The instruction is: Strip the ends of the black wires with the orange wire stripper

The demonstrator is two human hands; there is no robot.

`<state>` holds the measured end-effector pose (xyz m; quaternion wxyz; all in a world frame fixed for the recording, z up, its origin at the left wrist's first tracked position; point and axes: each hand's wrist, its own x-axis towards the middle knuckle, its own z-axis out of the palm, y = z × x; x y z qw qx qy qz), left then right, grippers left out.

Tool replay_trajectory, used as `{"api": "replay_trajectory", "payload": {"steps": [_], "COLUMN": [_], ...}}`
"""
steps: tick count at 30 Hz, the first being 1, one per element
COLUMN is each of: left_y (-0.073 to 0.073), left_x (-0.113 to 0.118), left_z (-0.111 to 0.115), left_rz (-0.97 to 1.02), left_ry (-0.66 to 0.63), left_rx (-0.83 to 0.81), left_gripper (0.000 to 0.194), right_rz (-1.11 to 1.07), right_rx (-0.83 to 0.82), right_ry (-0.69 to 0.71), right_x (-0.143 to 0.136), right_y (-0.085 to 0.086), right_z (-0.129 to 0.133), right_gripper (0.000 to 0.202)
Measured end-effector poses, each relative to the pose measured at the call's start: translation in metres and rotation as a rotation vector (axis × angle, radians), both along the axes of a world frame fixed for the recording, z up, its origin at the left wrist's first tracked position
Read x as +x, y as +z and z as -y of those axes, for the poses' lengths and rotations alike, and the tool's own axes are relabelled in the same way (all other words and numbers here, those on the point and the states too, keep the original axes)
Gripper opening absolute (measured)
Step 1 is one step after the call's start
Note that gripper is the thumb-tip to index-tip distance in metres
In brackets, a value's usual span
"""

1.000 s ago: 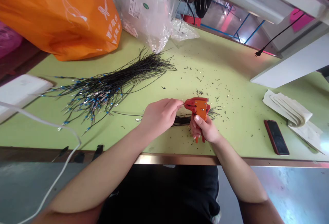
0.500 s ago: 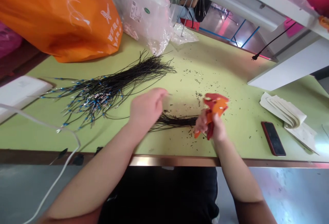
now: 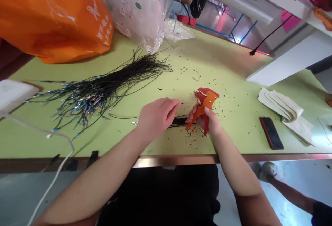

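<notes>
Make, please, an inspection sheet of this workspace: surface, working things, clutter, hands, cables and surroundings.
Surface: green table, strewn with small dark bits.
Working things: red-and-orange hand tool; smaller bundle of black wires, partly hidden by the hands; larger pile of black wires, blue and silvery ends toward the left.
Clutter: orange bag, clear plastic bag, phone, folded pale sheets.
Hands: left hand seems to pinch a thin dark strand; right hand grips the tool.
Cables: white cable at left; black plug at far right.
Surroundings: another person partly visible beyond the table; a shoe at lower right.
</notes>
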<state>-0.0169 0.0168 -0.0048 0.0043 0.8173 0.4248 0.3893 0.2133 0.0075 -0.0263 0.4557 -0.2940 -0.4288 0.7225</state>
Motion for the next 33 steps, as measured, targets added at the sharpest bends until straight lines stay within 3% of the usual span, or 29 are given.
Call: {"api": "replay_trajectory", "payload": {"steps": [9, 17, 25, 33], "left_y": [-0.001, 0.001, 0.003, 0.006], "left_x": [0.009, 0.017, 0.017, 0.02], "left_z": [0.004, 0.009, 0.01, 0.013], "left_rz": [-0.024, -0.07, -0.093, -0.086], "left_ry": [0.004, 0.049, 0.069, 0.044], "left_rx": [0.11, 0.141, 0.162, 0.167], "left_gripper": [0.015, 0.018, 0.017, 0.017], "right_rz": [0.109, 0.171, 0.218, 0.301], "right_rx": [0.046, 0.112, 0.121, 0.073], "right_ry": [0.009, -0.014, -0.018, -0.056], "right_x": [-0.011, -0.017, -0.014, -0.015], "right_y": [-0.006, -0.022, -0.015, -0.022], "right_z": [0.004, 0.006, 0.008, 0.009], "right_gripper": [0.056, 0.061, 0.063, 0.063]}}
